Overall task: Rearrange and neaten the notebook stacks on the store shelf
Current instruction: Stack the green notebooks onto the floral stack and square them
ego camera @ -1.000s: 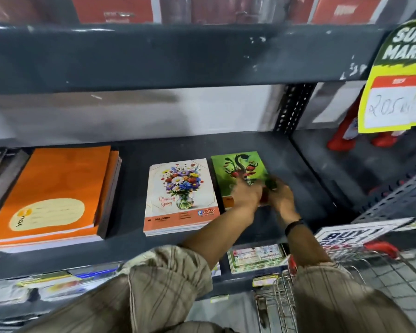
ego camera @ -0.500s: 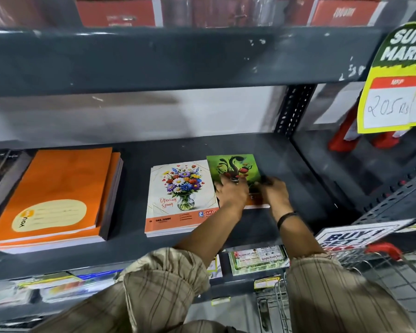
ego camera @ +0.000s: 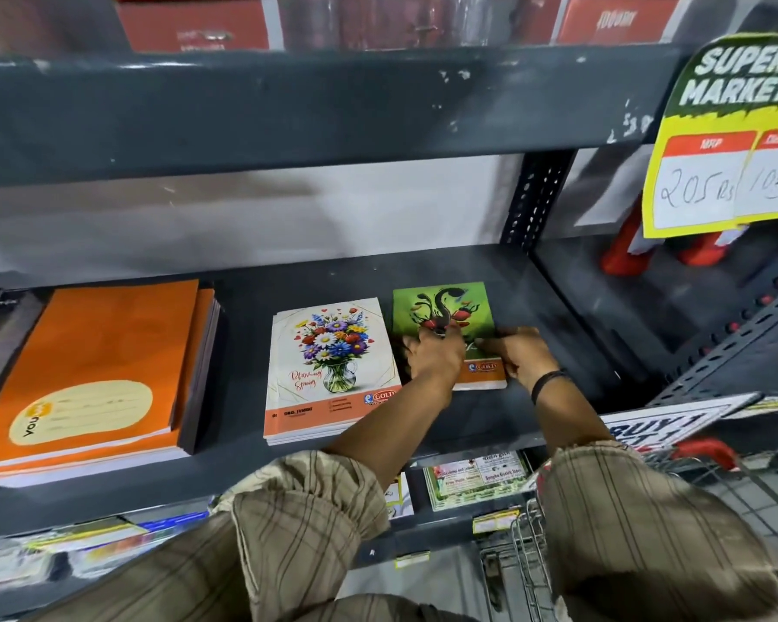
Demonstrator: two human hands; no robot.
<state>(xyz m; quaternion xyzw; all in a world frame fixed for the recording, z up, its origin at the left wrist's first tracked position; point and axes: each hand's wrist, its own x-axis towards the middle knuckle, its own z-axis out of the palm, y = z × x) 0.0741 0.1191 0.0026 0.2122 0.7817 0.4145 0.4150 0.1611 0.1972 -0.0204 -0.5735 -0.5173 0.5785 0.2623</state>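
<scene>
Both hands on the green notebook stack

My left hand [ego camera: 436,352] and right hand [ego camera: 519,352] clamp the green notebook stack [ego camera: 441,307], hiding its title; "GOLD" stays legible.

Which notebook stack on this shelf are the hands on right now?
The green-covered stack, rightmost; both hands rest on it. The floral stack and orange stack lie untouched.

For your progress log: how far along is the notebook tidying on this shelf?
Looks done: the flower notebook stack sits fairly square. In hand: left hand and right hand rest on the green notebook beside it. Left: the orange stack is stepped and uneven.
</scene>
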